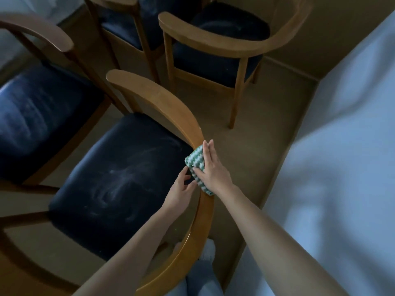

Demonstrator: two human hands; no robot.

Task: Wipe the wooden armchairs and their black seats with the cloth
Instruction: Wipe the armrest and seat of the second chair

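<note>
Head view: right hand [210, 167] presses cloth [197, 155] (green-white) onto armchair rail [171, 107].

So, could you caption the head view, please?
Right hand presses the cloth onto the armchair rail; left hand alongside its inner edge.

Green-and-white bumpy cloth [197, 165], folded, draped over curved wooden top rail of nearest armchair [171, 107]. Below it, black seat [119, 180], smeared with pale dusty streaks. Three more armchairs [213, 39] behind, upright, dark-seated.
</note>
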